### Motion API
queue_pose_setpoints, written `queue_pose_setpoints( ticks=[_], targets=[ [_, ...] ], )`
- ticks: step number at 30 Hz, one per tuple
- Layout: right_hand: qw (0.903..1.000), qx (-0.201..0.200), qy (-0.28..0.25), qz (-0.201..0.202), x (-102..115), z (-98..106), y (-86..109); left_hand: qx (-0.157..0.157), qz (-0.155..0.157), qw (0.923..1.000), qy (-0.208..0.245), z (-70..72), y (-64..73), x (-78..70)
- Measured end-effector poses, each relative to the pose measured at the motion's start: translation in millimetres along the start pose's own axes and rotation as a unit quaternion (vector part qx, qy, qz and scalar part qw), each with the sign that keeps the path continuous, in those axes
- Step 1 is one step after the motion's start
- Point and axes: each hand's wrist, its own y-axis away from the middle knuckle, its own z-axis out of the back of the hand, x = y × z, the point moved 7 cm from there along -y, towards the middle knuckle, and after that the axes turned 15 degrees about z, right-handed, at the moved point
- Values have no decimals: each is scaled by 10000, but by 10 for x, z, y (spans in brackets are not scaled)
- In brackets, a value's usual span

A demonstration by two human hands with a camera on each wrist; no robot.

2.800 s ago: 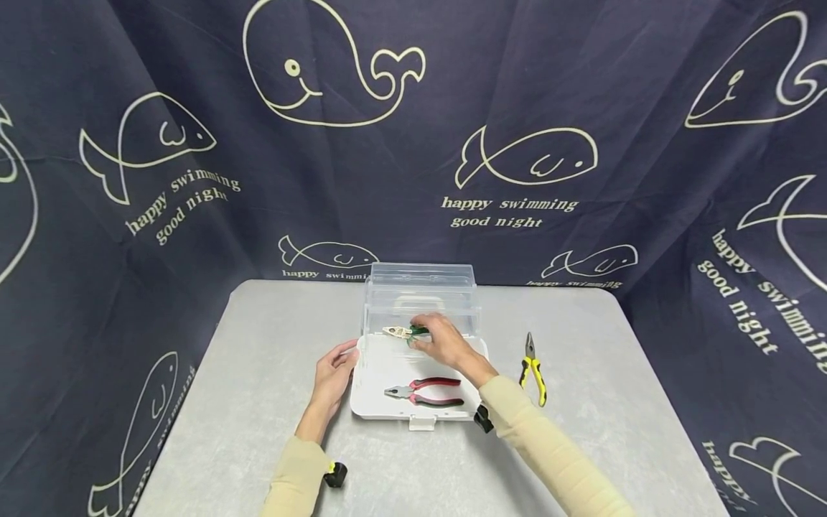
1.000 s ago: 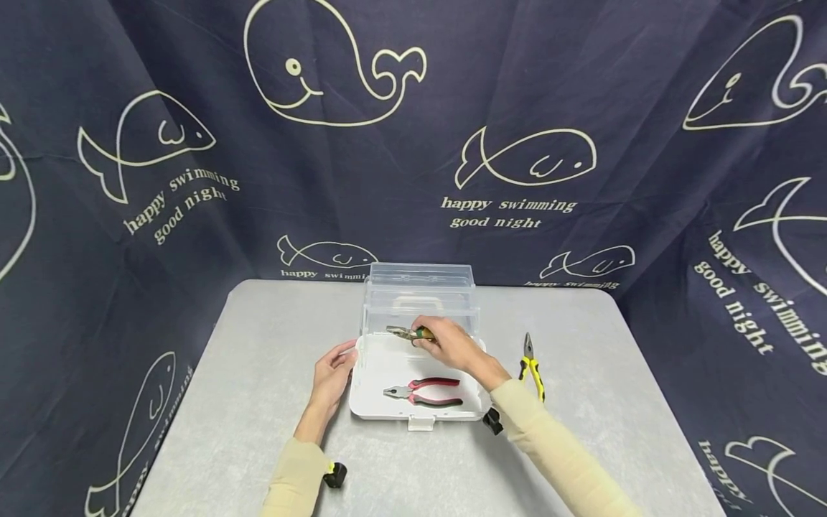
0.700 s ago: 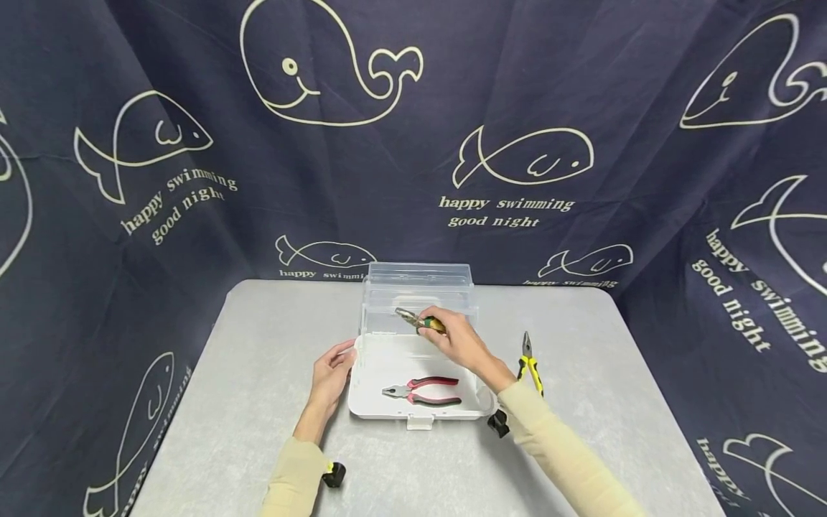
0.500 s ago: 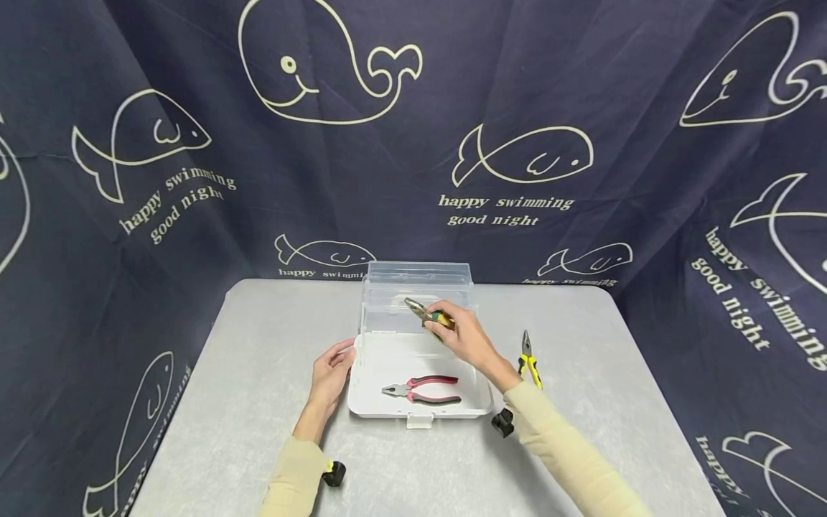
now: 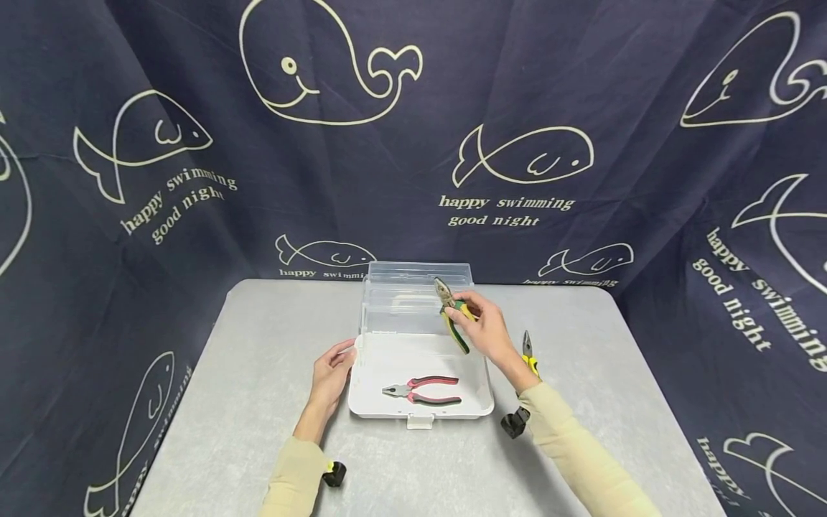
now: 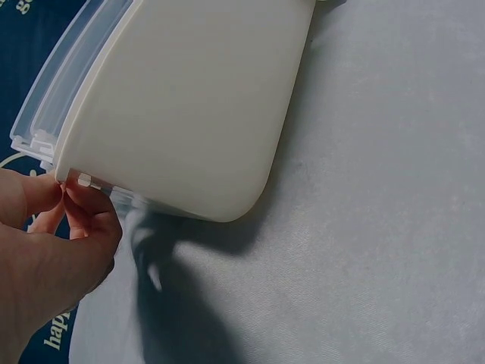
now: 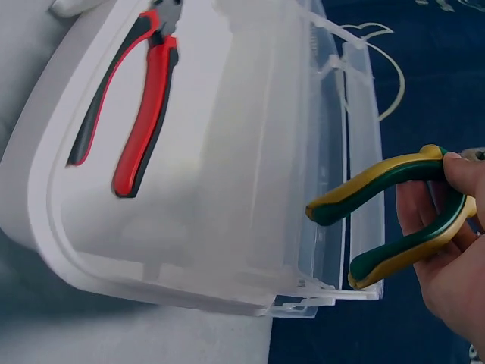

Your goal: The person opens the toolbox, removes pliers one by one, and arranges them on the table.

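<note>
Pliers with green-and-yellow handles were up in the air near the right rear corner of an open white box, jaws pointing upward and away from the person. The right hand gripped them close to the pivot, and their two handles stood spread apart. The left hand pinched the box's rim at its left side, thumb and fingers close together, beside the clear lid, which stood open at the back. The box sat on a pale grey, faintly mottled worktop with rounded far corners. Dark blue cloth hung behind and on both sides, printed with cream outlines of whales and fish and the words "happy swimming good night". Inside the box, near its front, lay red-and-black pliers, jaws toward the left. Yellow-and-black pliers lay on the worktop to the right of the box, nose pointing away; in the head view, the right forearm, in a cream sleeve, hid the ends of their handles.
</note>
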Motion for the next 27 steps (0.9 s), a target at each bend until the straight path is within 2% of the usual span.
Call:
queue_pose_setpoints(
  ticks=[7,13,19,27],
  targets=[
    [9912,-448,-1103,-578,-140,134,21,1,-34,10000,-72,0,2,-9],
    [9853,-603,-1370,-826,-205,269,101,9,-22,9999,-100,-10,-1,-1],
    [9749,-936,-1743,-1017,-269,401,189,-45,-26,10000,-50,-8,-2,-6],
    [9672,-1131,-1852,-1323,-400,566,344,-12,-13,10000,16,1,-10,7]
  ],
)
